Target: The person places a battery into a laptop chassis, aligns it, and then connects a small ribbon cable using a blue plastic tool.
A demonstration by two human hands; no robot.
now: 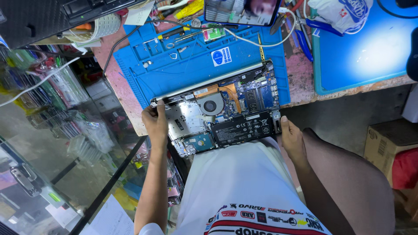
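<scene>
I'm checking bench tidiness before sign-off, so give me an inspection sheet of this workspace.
Surface: blue repair mat on a worn bench; a second blue mat to the side.
Job's things: opened laptop, bottom cover off, fan, battery and drive exposed, overhanging the bench edge.
Clutter: small tools and screws at the mat's far edge; phone; plastic bag.
Grips: left hand and right hand each hold one end of the laptop.
Cables: white cable and black cable across the mat.
Surroundings: glass cabinet; cardboard box.
</scene>
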